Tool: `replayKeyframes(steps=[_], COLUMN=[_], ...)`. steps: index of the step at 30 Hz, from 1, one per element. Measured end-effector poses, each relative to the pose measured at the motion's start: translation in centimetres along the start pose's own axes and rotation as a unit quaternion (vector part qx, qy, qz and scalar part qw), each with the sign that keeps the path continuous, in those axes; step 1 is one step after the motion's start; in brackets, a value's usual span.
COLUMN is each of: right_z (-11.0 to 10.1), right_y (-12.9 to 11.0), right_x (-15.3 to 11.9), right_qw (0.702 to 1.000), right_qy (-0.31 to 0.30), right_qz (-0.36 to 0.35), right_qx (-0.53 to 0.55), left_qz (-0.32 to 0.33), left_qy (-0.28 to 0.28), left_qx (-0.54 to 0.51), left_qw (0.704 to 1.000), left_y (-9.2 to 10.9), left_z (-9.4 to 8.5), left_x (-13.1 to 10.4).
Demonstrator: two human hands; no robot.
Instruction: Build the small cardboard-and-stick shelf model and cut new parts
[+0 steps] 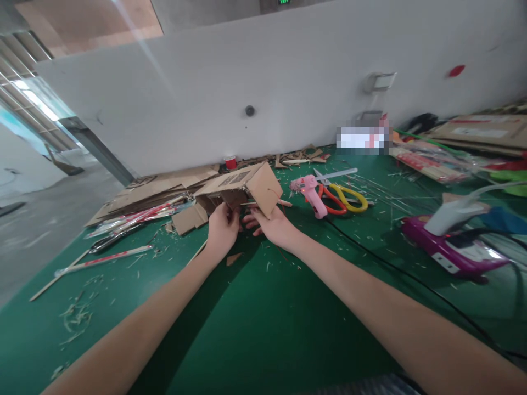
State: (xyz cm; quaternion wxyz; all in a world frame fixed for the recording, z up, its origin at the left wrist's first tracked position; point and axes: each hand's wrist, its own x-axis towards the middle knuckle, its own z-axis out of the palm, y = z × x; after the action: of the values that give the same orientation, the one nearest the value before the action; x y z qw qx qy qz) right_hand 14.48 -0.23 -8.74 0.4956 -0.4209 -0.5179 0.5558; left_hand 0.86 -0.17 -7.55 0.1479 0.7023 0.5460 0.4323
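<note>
A small cardboard box [263, 189] is tilted over the green table, its open side facing me. My left hand [223, 226] is at the box's open edge with fingers pinched together; what lies between them is hidden. Against the lower right end of the box rests my right hand [275, 226], its fingers curled beneath and steadying it. A thin stick shows inside the opening, just above the right fingers. On the table below the left hand lies a small brown cardboard scrap [234, 259].
Right of the box are a pink glue gun [313, 195] with a black cable, orange scissors [335, 203] and yellow scissors [352, 198]. A purple power strip [453, 255] stands farther right. Cardboard sheets [160, 189] and wrapped sticks [135, 216] lie left. A red cup [230, 163] is behind.
</note>
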Motion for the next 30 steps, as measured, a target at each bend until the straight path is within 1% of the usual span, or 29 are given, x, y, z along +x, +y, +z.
replayKeyframes(steps=[6, 11, 16, 20, 22, 26, 28, 30], right_z=[0.0, 0.1, 0.1, 0.1, 0.1, 0.1, 0.2, 0.3], right_y=[-0.1, -0.9, -0.9, -0.7, -0.7, -0.6, -0.4, 0.1], right_x=[-0.1, -0.5, -0.5, -0.6, -0.6, -0.6, -0.5, -0.4], right_qw=[1.0, 1.0, 0.999, 1.0, 1.0, 1.0, 1.0, 0.999], right_qy=[-0.003, 0.004, 0.007, -0.011, -0.015, -0.021, -0.023, -0.018], right_qz=[-0.003, 0.017, 0.017, 0.003, -0.002, -0.01, -0.011, -0.015], right_qx=[0.013, 0.025, 0.028, 0.006, -0.006, -0.01, -0.013, -0.027], left_qz=[0.004, 0.013, 0.008, 0.033, 0.038, 0.024, 0.016, 0.007], left_qy=[0.002, 0.009, -0.004, -0.009, -0.001, 0.021, 0.028, 0.047], left_qx=[0.007, 0.026, 0.018, 0.039, 0.053, 0.082, 0.097, 0.114], left_qw=[1.0, 1.0, 1.0, 0.999, 0.998, 0.996, 0.995, 0.992], left_y=[-0.2, -0.4, -0.2, -0.1, -0.1, 0.0, 0.0, 0.0], left_z=[0.2, 0.3, 0.3, 0.5, 0.6, 0.6, 0.6, 0.5], left_x=[0.1, 0.1, 0.0, -0.2, -0.2, -0.2, -0.1, 0.0])
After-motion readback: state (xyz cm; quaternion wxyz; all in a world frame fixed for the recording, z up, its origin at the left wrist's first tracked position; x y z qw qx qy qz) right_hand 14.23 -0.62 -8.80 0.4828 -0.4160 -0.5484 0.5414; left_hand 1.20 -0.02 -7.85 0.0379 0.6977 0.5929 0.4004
